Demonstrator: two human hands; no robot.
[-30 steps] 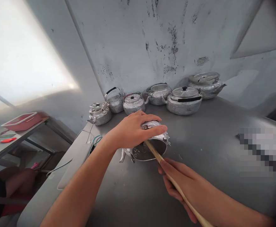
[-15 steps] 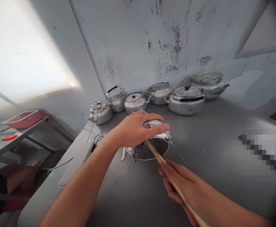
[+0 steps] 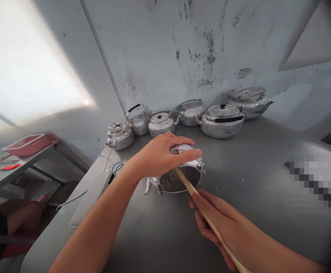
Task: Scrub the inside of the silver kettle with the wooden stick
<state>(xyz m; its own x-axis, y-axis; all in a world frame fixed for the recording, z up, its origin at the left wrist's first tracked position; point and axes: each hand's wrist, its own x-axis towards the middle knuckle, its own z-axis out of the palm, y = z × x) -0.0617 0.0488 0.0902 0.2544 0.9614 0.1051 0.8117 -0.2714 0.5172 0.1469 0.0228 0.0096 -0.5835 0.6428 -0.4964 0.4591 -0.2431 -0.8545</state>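
A dented silver kettle (image 3: 196, 163) lies tipped on its side on the grey table, its round opening facing me. Its spout points to the lower left. My left hand (image 3: 165, 153) rests over the kettle's upper side, fingers spread across the metal and gripping it. With my right hand (image 3: 215, 216) I hold a wooden stick (image 3: 186, 182), fingers wrapped round it. The stick's far end reaches into the kettle's opening, and its tip is hidden inside.
Several silver kettles, including a wide lidded one (image 3: 222, 123), line the wall behind. A flat pale case (image 3: 90, 201) with cables lies along the left edge. Farther left, a pink basket (image 3: 26, 145) sits on another table, with a person's legs (image 3: 22, 218) below. A pixelated object (image 3: 321, 178) lies right.
The whole view has shifted very slightly. Both hands, the stick and the kettle keep nearly the same positions.
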